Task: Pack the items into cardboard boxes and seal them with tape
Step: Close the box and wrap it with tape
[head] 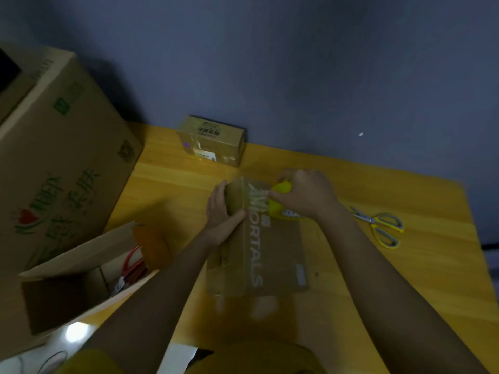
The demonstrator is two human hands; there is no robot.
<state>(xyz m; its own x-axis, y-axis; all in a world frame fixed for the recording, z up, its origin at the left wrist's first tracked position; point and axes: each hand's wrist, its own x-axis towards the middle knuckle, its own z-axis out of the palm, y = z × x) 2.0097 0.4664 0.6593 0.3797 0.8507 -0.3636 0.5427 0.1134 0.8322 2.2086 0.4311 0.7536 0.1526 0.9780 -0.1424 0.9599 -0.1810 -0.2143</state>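
A flat cardboard box [272, 255] with white lettering lies on the yellow wooden table [418, 265]. My left hand [220, 211] presses against the box's far left corner, thumb laid on its top. My right hand [305, 193] grips a yellow tape dispenser [282, 203] at the box's far end. A strip of clear tape [258, 195] stretches from the dispenser across the top of the box.
A small taped box [213, 140] stands at the table's far edge by the wall. Yellow-grey scissors [380, 225] lie to the right. An open carton [81, 273] holding red-handled pliers [129, 268] sits at the left. A large printed carton [62, 155] stands behind the open one.
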